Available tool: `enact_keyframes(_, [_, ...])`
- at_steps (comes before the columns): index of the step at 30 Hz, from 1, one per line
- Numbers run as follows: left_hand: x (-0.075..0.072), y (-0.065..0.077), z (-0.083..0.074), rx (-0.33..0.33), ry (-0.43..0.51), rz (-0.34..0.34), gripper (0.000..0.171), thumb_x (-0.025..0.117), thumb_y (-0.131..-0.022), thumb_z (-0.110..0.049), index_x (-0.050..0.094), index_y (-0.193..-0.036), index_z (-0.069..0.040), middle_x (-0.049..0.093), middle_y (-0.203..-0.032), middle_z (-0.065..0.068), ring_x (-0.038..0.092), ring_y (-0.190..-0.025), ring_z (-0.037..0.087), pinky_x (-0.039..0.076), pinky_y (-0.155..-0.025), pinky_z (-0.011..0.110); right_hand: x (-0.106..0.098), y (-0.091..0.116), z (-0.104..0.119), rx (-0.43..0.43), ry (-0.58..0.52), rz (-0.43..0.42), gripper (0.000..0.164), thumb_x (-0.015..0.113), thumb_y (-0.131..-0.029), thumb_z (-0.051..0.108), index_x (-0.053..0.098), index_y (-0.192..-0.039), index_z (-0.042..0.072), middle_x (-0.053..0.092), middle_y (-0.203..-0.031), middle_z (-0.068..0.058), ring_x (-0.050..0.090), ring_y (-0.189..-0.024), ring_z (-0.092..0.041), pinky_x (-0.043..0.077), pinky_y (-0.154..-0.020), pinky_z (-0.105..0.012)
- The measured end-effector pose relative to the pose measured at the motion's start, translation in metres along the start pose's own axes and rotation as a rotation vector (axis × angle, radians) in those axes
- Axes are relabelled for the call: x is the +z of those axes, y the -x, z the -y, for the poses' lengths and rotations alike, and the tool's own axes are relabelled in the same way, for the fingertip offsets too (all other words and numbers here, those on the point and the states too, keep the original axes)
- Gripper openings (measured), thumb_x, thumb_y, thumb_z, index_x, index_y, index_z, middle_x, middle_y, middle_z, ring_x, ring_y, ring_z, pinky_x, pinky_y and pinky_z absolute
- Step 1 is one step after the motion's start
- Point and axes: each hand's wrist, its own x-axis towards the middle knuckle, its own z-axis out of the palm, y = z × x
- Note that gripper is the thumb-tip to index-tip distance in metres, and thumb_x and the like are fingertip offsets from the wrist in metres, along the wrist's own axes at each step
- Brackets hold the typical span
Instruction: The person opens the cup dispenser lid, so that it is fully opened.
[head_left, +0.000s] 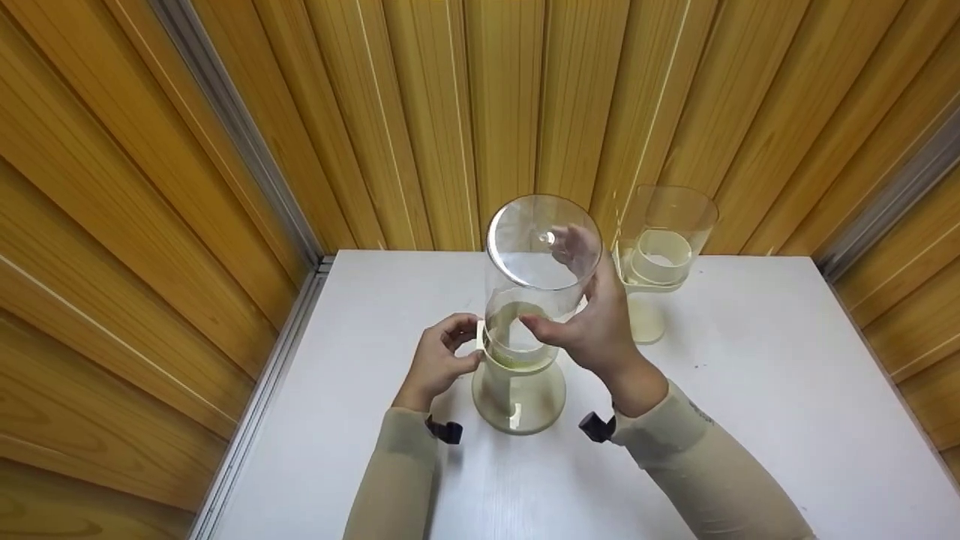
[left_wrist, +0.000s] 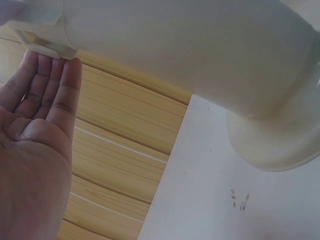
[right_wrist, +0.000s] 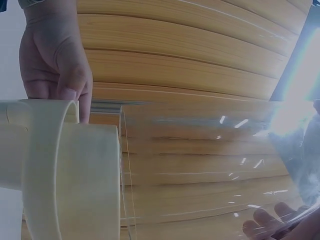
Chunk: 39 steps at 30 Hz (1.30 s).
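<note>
A cream stand (head_left: 517, 412) with a round foot and a thick column rises from the table. My left hand (head_left: 441, 358) pinches the bracket at the side of its collar (right_wrist: 41, 172), thumb and fingers on either side. In the left wrist view the fingertips meet the bracket (left_wrist: 50, 49) from the side. My right hand (head_left: 604, 322) grips a clear open-topped cylinder (head_left: 517, 274) above the stand, thumb in front and fingers round the far side. In the right wrist view, the clear cylinder (right_wrist: 200, 165) has its lower edge at the top of the stand's cream inner ring (right_wrist: 90, 175).
A similar cream stand (head_left: 646, 319) topped by a clear container (head_left: 694, 217) stands at the back right, close behind my right hand. The white table (head_left: 345, 450) meets wood-panelled walls (head_left: 510, 97) at the back and sides, with metal strips in the corners.
</note>
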Motion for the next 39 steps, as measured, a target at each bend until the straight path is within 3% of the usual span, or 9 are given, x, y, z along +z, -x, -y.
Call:
enact_keyframes(12, [0.0, 0.0, 0.004, 0.0, -0.013, -0.008, 0.047, 0.075, -0.084, 0.009, 0.072, -0.13, 0.006, 0.074, -0.13, 0.018, 0.073, -0.124, 0.024, 0.063, -0.118, 0.029, -0.011, -0.023, -0.002, -0.089, -0.04, -0.081, 0.105, 0.095, -0.066, -0.007, 0.046, -0.159, -0.004, 0.061, -0.156, 0.0, 0.062, -0.146, -0.022, 0.049, -0.134, -0.037])
enact_keyframes(18, [-0.002, 0.0, 0.002, -0.002, -0.013, -0.003, 0.046, 0.075, -0.084, 0.007, 0.072, -0.13, 0.004, 0.074, -0.129, 0.016, 0.073, -0.123, 0.023, 0.062, -0.118, 0.029, -0.014, -0.033, -0.011, -0.106, -0.038, -0.136, 0.102, 0.095, -0.068, -0.002, 0.046, -0.158, -0.004, 0.061, -0.155, -0.002, 0.06, -0.145, -0.022, 0.049, -0.134, -0.038])
enact_keyframes(31, [-0.004, 0.001, 0.0, -0.006, -0.015, 0.006, 0.046, 0.075, -0.085, 0.007, 0.071, -0.131, 0.007, 0.074, -0.13, 0.019, 0.074, -0.123, 0.022, 0.063, -0.118, 0.032, -0.019, -0.047, -0.044, -0.073, -0.005, -0.214, 0.102, 0.098, -0.068, 0.003, 0.046, -0.156, -0.002, 0.059, -0.153, -0.006, 0.059, -0.147, -0.022, 0.045, -0.137, -0.039])
enact_keyframes(39, [-0.003, 0.003, 0.0, -0.004, -0.016, 0.016, 0.047, 0.076, -0.085, 0.006, 0.07, -0.132, 0.008, 0.074, -0.13, 0.021, 0.074, -0.123, 0.022, 0.063, -0.118, 0.031, -0.023, -0.049, -0.072, 0.012, 0.066, -0.214, 0.105, 0.104, -0.07, 0.007, 0.043, -0.156, -0.001, 0.057, -0.156, -0.012, 0.057, -0.146, -0.023, 0.049, -0.132, -0.03])
